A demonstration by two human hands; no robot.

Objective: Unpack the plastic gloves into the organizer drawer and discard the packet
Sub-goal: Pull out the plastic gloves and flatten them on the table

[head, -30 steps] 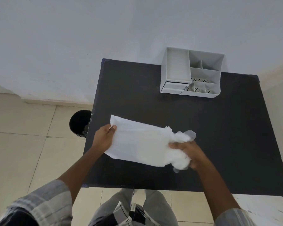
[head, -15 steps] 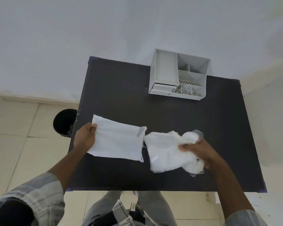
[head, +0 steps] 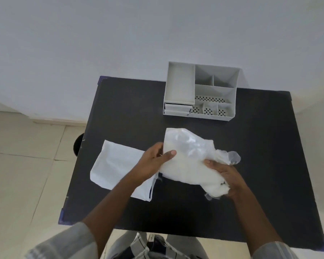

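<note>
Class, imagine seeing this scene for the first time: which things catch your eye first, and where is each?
Both hands, the left hand and right hand, grip a crumpled bundle of plastic gloves mid-table. The flat white packet lies to its left, partly under the left forearm. A grey organizer stands at the table's far edge.

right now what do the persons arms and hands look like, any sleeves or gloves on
Both hands are bare: no gloves on the left hand or the right hand, and no watch shows on either wrist. The forearms are uncovered. Near the elbows sit pushed-up sleeves of a pale grey checked shirt, the left sleeve and the right sleeve. Any ring is too unclear to tell.
</note>
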